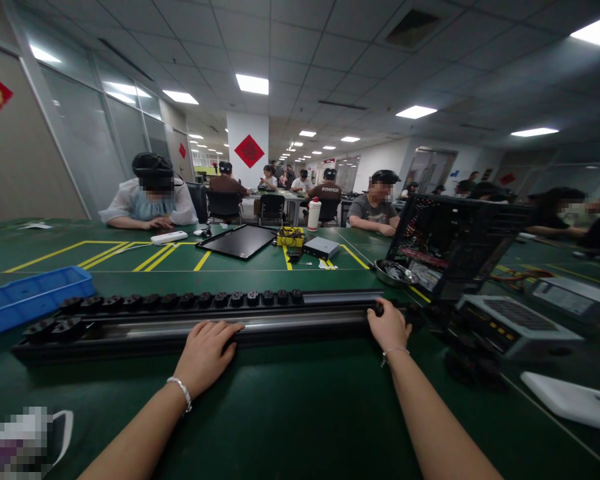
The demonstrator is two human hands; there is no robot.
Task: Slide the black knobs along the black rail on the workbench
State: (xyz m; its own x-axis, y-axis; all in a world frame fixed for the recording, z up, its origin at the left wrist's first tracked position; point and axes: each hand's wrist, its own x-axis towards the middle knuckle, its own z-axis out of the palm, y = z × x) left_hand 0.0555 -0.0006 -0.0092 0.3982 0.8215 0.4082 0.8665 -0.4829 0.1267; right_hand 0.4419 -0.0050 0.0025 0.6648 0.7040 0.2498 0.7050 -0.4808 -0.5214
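Left hand (205, 353) is loosely open, draped over the front edge of a black rail (300, 325) lying across the green desk (310, 413); right hand (390, 327) is pinching a small black piece (379, 309) near the rail's right end. Black plugs (187, 303) line its back edge.

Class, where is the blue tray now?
The blue plastic tray lies at the head view's left edge, beside the left end of the black track.
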